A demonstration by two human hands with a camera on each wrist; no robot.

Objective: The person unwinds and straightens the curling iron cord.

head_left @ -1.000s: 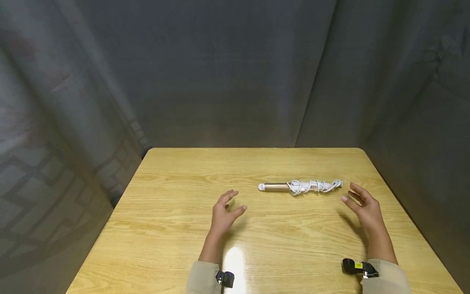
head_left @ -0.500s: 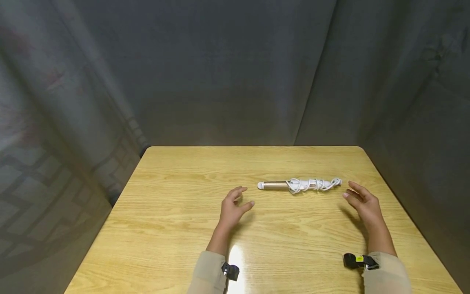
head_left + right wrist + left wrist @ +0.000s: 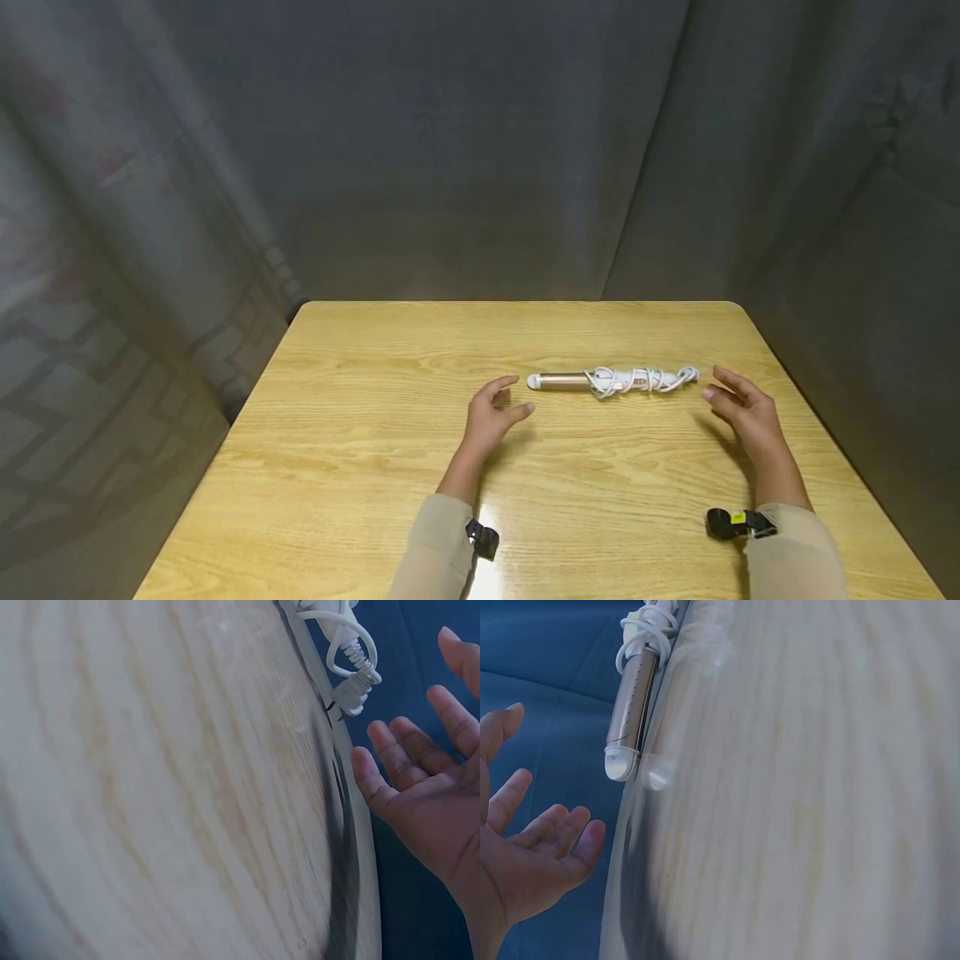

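Both hands have closed in on the curler since a second ago, the left more than the right. The left hand now hovers over the counter just left of the curler's capped gold barrel end, its fingers loosely spread and its thumb out, holding nothing. In the left wrist view the left hand shows an open palm facing the barrel tip, apart from it. The right hand stands just right of the curler's other end, its fingers straight and slightly apart, its palm turned inward, also empty and not touching. In the right wrist view the plug of the white cord lies near the fingertips. The curler lies flat across the right half of the counter, with the barrel to the left and the cord wound round its handle to the right. A dark curtain hangs behind the far edge.
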